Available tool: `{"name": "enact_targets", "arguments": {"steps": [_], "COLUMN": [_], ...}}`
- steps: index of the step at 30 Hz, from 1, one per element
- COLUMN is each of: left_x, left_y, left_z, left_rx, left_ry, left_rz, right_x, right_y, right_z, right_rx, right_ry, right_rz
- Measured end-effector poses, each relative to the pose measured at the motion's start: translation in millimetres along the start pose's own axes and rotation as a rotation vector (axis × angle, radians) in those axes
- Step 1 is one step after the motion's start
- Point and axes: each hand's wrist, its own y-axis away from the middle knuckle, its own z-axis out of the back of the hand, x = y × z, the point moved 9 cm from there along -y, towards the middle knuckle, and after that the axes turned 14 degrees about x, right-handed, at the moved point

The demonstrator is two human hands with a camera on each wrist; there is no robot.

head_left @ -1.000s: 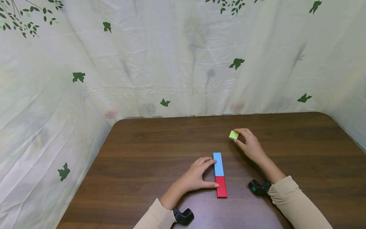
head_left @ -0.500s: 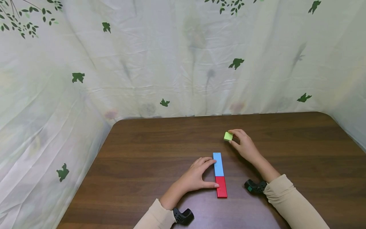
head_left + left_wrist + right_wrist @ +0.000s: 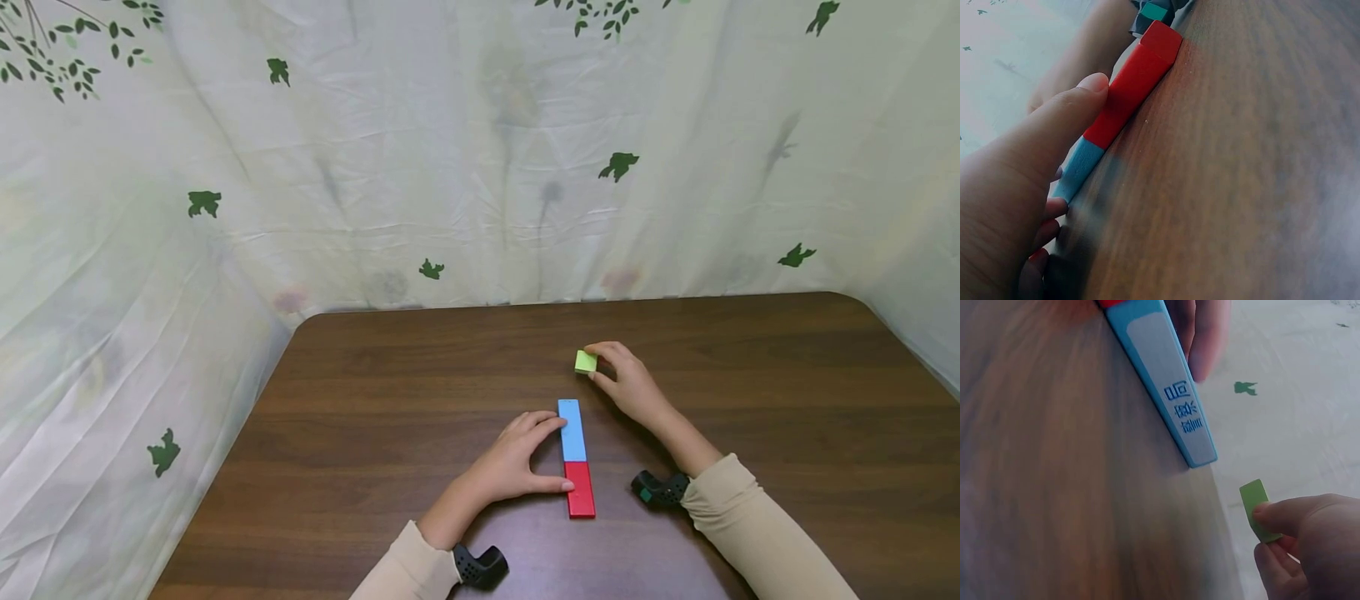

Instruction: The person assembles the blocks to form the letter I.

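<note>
A light blue block (image 3: 572, 430) and a red block (image 3: 580, 491) lie end to end on the table, blue at the far end. My left hand (image 3: 504, 463) lies along their left side, index fingertip at the blue block's edge and thumb (image 3: 1092, 82) against the red one. Blue printed characters show on the blue block's side in the right wrist view. Beyond the blue block's far end, my right hand (image 3: 628, 385) pinches a small light green block (image 3: 586, 362) between thumb and fingers. This green block (image 3: 1255, 506) is apart from the blue one.
The brown wooden table (image 3: 390, 375) ends in a straight far edge with rounded corners. A pale curtain (image 3: 480, 167) with green bird and leaf prints hangs behind it and to the left. Black bands (image 3: 480, 568) are worn on both wrists.
My right hand has moved left and slightly nearer with the green block, to just beyond the blue block's far end. My left hand and the red and blue blocks have stayed still.
</note>
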Motion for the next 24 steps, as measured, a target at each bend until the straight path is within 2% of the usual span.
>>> {"name": "enact_targets", "arguments": {"steps": [14,24], "left_x": [2.0,1.7], "left_y": [-1.1,-1.2], "left_z": [-0.7,-1.3], "left_rx": [0.012,0.005], "left_ry": [0.004,0.000], "left_rz": [0.012,0.001], "right_x": [0.9,1.3], "right_y": [-3.1,-6.3], "right_z": [-13.8,-21.2], "right_rx": [0.049,0.077], "right_ry": [-0.005,-0.051], "right_rz": [0.007,0.017]}}
